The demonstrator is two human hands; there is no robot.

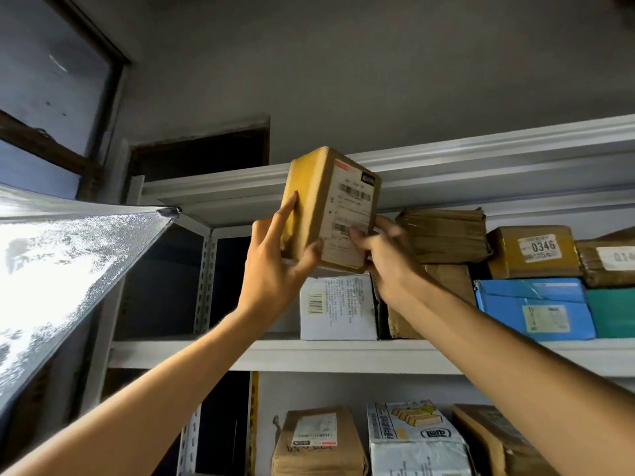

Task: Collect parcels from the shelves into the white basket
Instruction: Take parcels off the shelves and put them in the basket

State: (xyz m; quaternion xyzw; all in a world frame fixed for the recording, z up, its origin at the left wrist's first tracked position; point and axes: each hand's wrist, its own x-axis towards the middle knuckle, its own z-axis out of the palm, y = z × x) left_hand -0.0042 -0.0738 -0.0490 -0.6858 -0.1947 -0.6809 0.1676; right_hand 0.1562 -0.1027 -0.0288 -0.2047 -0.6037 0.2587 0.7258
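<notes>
Glowing at the far left of the frame, a bright frosted window pane (58, 269) slants toward a white metal shelf rack (206, 355). Just left of centre, the left hand (271, 269) is raised, its fingers lying up along the yellow-taped side of a brown cardboard parcel with a white shipping label (330, 207) and its thumb hooked round the parcel's lower front corner. The parcel is held in the air at the centre of the frame, tilted, in front of the rack's top rail and above a white carton with a barcode (338, 307) that stands on the middle shelf. Just right of centre, the right hand (388, 255) grips the parcel's lower right edge, thumb pressed on the label and fingers wrapped behind.

Further right on the same shelf, a crumpled brown taped bundle (443, 235) lies on another brown carton. Beside it, a brown box labelled 0346 (534, 250) sits on a blue flat box (532, 309), and a green box (613, 312) touches the blue one at the right edge of the frame.

Along the bottom of the frame, the lower shelf carries a brown paper parcel with a white label (316, 441) and, just to its right, a white printed bag (415, 441).
</notes>
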